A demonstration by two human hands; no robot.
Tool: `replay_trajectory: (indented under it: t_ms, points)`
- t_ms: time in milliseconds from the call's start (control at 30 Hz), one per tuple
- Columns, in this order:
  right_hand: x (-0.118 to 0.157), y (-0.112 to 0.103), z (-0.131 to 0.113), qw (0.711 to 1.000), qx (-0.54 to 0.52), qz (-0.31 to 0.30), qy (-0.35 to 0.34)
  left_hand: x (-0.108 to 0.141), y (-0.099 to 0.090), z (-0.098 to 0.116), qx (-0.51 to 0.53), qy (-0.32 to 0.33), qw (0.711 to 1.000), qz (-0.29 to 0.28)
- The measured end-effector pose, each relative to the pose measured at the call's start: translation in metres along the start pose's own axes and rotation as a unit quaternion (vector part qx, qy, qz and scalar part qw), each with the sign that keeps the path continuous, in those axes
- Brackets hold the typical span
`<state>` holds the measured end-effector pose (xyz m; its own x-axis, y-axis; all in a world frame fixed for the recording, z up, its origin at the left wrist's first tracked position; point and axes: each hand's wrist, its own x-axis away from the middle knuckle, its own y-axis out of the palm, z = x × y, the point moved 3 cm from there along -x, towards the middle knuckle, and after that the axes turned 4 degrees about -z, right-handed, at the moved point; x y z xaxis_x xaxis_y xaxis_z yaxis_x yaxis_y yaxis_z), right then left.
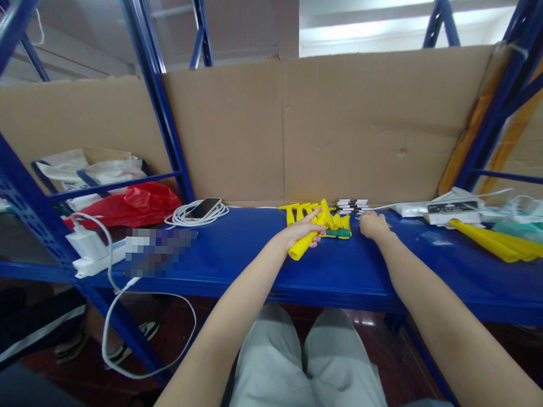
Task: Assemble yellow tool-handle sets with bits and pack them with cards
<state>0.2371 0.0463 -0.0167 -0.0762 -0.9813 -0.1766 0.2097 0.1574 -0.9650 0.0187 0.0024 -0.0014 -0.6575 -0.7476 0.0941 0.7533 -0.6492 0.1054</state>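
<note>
My left hand [304, 230] is wrapped round a yellow tool [300, 247] with a tube-like handle, its wide end pointing toward me. Behind it, several yellow pieces [298, 211] lie in a row near the cardboard. A green and yellow item [340, 234] rests on the blue shelf [252, 256] just right of my left hand. My right hand [374, 224] is closed near the back of the shelf, beside a stack of black and white pieces [351, 206]; what its fingers hold, if anything, is hidden.
A phone [204, 208] on a coiled white cable, a red bag [142, 204] and a power strip [93, 262] are at the left. Yellow tubular pieces [493, 241] and white packages [453, 210] lie at the right. Cardboard [345, 123] stands behind.
</note>
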Motion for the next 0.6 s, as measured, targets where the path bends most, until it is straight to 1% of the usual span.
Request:
replay_trajectory:
  t_ms: [167, 400, 533, 600]
  points:
    - [-0.0021, 0.002, 0.0001, 1.0, 0.001, -0.001, 0.003, -0.001, -0.0008, 0.0003, 0.006, -0.001, 1.0, 0.007]
    - [-0.005, 0.0064, 0.002, 1.0, -0.019, 0.017, 0.0, -0.0032, -0.0038, -0.0014, 0.03, 0.014, 0.998, 0.048]
    - [-0.0046, 0.006, 0.0024, 0.999, -0.035, 0.01, 0.0, -0.0052, -0.0051, -0.0032, 0.033, 0.012, 0.998, 0.047]
    - [-0.0045, 0.0029, 0.0011, 0.998, -0.056, 0.019, 0.0, -0.0065, -0.0056, -0.0038, 0.032, 0.012, 0.998, 0.045]
